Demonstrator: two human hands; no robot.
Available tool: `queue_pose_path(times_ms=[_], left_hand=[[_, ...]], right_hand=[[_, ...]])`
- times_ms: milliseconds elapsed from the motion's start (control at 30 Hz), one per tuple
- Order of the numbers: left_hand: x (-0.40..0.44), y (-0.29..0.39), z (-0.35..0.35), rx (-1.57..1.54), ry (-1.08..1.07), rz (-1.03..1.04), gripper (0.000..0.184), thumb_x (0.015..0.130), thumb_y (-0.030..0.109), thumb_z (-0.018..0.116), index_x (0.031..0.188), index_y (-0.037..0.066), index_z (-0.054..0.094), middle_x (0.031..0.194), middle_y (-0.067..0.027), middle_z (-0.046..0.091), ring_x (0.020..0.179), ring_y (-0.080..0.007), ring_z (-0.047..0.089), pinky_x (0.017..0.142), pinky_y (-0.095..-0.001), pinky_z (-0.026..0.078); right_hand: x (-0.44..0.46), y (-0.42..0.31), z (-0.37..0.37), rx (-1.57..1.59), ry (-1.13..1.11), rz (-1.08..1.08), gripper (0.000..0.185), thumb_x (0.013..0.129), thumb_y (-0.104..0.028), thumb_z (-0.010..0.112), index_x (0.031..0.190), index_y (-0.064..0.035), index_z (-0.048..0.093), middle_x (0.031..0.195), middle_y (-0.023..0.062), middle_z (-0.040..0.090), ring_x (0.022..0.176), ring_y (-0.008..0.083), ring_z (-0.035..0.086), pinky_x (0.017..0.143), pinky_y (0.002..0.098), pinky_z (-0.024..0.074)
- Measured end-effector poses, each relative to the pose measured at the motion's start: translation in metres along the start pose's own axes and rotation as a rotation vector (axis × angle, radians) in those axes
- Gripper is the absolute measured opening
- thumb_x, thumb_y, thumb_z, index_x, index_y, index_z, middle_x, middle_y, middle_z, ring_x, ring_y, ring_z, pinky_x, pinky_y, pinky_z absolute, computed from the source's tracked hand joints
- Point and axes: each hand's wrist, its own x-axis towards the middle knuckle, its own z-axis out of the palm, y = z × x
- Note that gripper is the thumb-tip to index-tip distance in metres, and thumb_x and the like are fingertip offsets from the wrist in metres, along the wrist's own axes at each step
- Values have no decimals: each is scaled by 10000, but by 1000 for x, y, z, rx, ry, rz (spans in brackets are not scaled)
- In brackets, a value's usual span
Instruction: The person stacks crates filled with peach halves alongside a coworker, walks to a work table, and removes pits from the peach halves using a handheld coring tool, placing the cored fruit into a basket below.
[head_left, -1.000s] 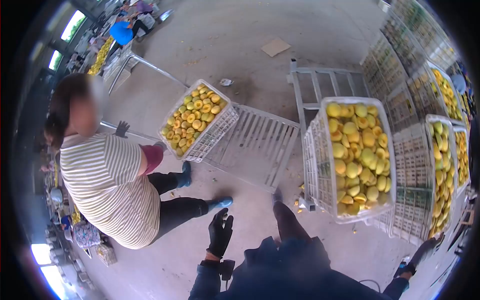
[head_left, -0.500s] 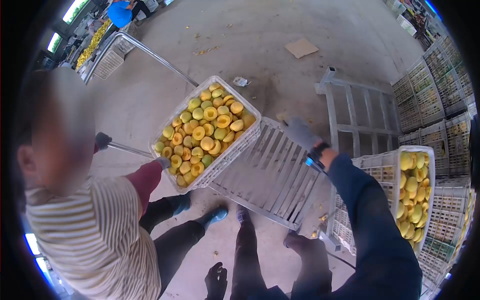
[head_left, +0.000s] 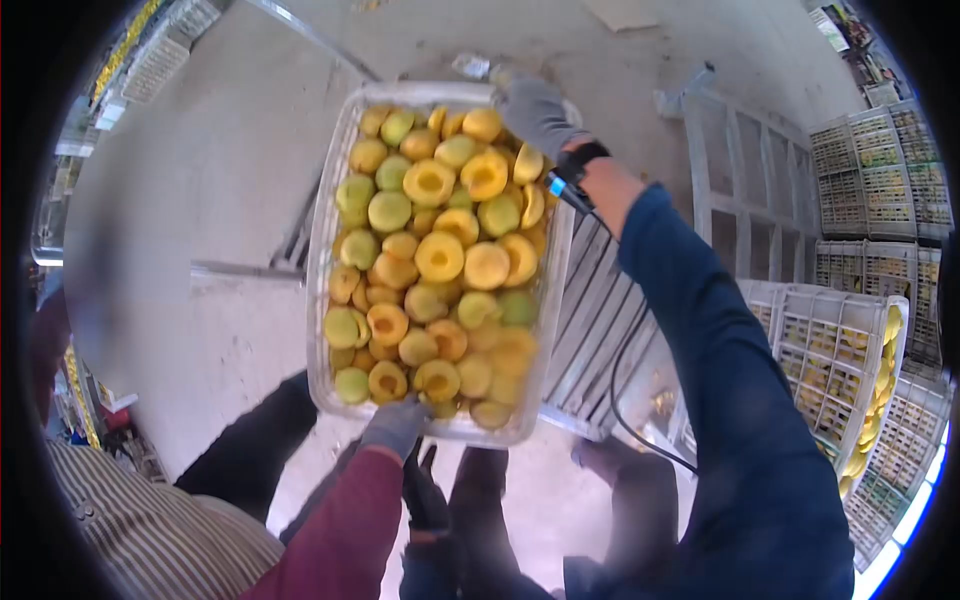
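A white plastic crate [head_left: 320, 340] full of halved yellow and green fruit [head_left: 440, 256] fills the middle of the view. My right hand [head_left: 540, 112], in a grey glove, grips the crate's far right rim. Near the crate's front edge, my left hand [head_left: 425, 490], in a dark glove, is low beneath the co-worker's sleeve; its fingers are mostly hidden. The co-worker's grey-gloved hand [head_left: 397, 428] holds the near rim, just left of the middle.
A slatted metal platform [head_left: 600, 330] lies right of and below the crate. Beyond it is an upright metal frame [head_left: 745, 200]. Stacked crates [head_left: 865, 160] and another fruit-filled crate [head_left: 820, 365] stand at right. The co-worker's striped shirt [head_left: 165, 525] shows at lower left.
The fruit crate now appears closer and more upright in view. My right hand has moved from above the platform onto its far rim. The co-worker's hand has shifted to the near rim.
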Motion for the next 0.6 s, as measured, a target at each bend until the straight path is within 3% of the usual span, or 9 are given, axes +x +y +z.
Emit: queue_pose_path(times_ms=[67,167,233,300,367,433,467,567,600], left_hand=[[13,-5,-14,190,-27,92,146,867,160,588,971,112,678,971,-115,647,936,-305,648,788,-401,532],[15,3,-18,273,80,120,123,813,132,603,904,129,686,892,-102,644,888,-321,653,778,-424,530],[6,11,-14,303,124,158,121,793,131,607,887,134,684,871,-96,638,869,-323,649,787,-432,524],[8,12,-18,329,152,232,119,796,130,606,883,135,687,869,-93,642,854,-313,651,797,-428,519],[9,-4,-8,399,122,262,166,803,144,597,941,121,685,981,-100,644,952,-293,633,847,-404,516],[13,-24,10,516,113,238,204,811,150,588,988,110,681,1050,-99,639,1018,-278,616,876,-393,514],[8,-20,-4,569,96,310,264,835,163,569,1070,95,667,1148,-88,623,1098,-266,587,931,-372,500],[-38,6,-80,700,258,388,263,871,151,563,1114,104,654,1159,-63,632,1098,-240,594,923,-344,487],[-50,2,-96,803,299,294,289,879,161,554,1148,86,630,1195,-83,612,1134,-256,570,953,-356,470]], right_hand=[[-68,-29,-51,270,393,-233,226,901,-220,573,1047,-67,652,955,168,679,890,348,655,742,464,523],[-230,-86,-82,668,39,-36,138,882,-78,591,1015,-71,624,925,135,629,856,337,643,727,411,530],[-305,-121,-86,760,-629,62,242,899,-123,565,1133,-86,617,1004,160,629,921,336,633,803,421,518],[-361,-155,-51,710,-735,-42,297,898,-107,540,1189,-95,603,1006,165,632,950,341,628,844,427,503],[-368,-199,-42,799,-603,-144,330,866,-53,518,1189,-60,585,1024,183,624,977,345,620,852,434,496],[-366,-227,-26,758,-645,-35,344,836,-31,520,1175,-32,575,1039,197,615,972,355,614,845,440,494],[-363,-234,-21,734,-663,16,351,821,-19,521,1168,-18,571,1046,205,610,969,360,611,842,443,492],[-378,-256,-26,667,-585,95,340,782,-2,534,1119,11,574,1022,203,612,946,360,608,810,439,495],[-379,-257,-32,605,-538,30,353,772,-11,550,1124,11,569,989,177,621,944,335,611,766,419,492]])
